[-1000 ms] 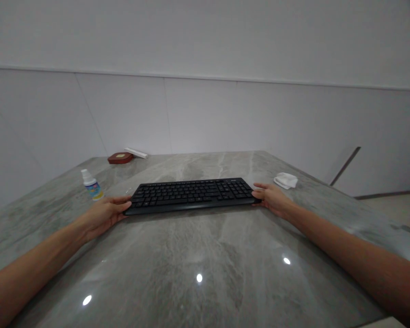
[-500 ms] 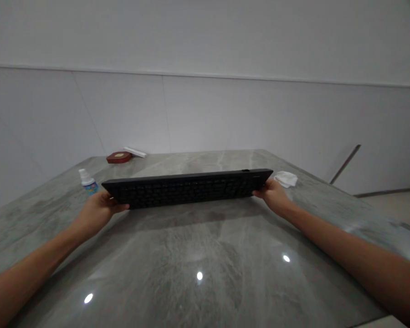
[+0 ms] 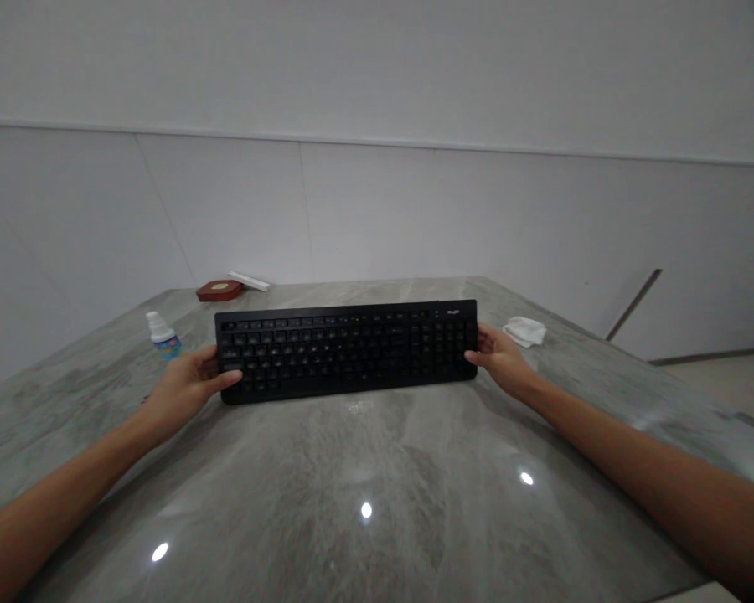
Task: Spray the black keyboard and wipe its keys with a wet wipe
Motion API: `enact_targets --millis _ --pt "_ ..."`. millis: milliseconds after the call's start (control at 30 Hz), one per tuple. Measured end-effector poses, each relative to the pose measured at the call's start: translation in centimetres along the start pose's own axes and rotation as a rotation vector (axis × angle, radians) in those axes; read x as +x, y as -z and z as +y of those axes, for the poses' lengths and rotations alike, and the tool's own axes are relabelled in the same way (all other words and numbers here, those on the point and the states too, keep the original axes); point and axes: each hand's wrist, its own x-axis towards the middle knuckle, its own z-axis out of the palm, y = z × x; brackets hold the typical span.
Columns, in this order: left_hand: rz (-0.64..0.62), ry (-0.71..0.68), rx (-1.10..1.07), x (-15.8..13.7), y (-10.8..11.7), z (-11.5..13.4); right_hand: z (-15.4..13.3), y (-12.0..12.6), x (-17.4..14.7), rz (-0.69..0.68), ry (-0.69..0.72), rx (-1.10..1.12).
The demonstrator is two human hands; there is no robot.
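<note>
Between my two hands is a black computer keyboard [image 3: 345, 352], its keys facing me and its far edge tilted up. My left hand [image 3: 192, 377] grips its left end, the thumb on the front near the lower corner. At the other end my right hand [image 3: 493, 352] is closed on the keyboard's right edge, thumb beside the number keys. The fingers behind the keyboard are partly hidden. Whether its lower edge touches the table is hard to tell.
On the grey marbled table [image 3: 364, 469], a white-capped spray bottle [image 3: 163, 337] with a blue label stands left. A crumpled white cloth [image 3: 525, 331] lies right. A dark red case [image 3: 219, 291] and a white flat strip [image 3: 250, 280] sit at the back left, near the wall.
The keyboard has tipped so that its key face now shows fully; before, it was seen nearly edge-on. Both hands have kept hold of its ends.
</note>
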Motion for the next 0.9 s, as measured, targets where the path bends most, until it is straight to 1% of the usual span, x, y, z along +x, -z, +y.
enact_targets --millis 133,300,400,500,600,733,900 --pt "-0.048 0.04 -0.04 0.2 0.1 -0.6 -0.1 -0.1 -0.2 -0.063 -0.013 0.107" --pt "-0.071 0.107 -0.144 0.0 -0.2 -0.8 -0.5 -0.4 -0.5 -0.051 -0.065 0.173" --pt "-0.108 0.174 -0.26 -0.4 -0.8 -0.3 -0.7 -0.6 -0.8 -0.004 -0.096 0.104" --pt "-0.089 0.242 -0.322 -0.8 -1.2 0.3 -0.8 -0.7 -1.1 0.05 -0.115 0.019" --pt "-0.058 0.253 -0.283 -1.0 -1.2 0.5 -1.1 -0.8 -1.3 0.06 -0.136 -0.016" --pt "-0.041 0.257 -0.22 -1.1 -1.0 0.4 -1.5 -0.8 -1.5 0.041 -0.112 -0.051" --pt "-0.002 0.179 -0.109 -1.3 -1.0 0.6 -1.5 -0.8 -1.3 0.004 -0.112 -0.071"
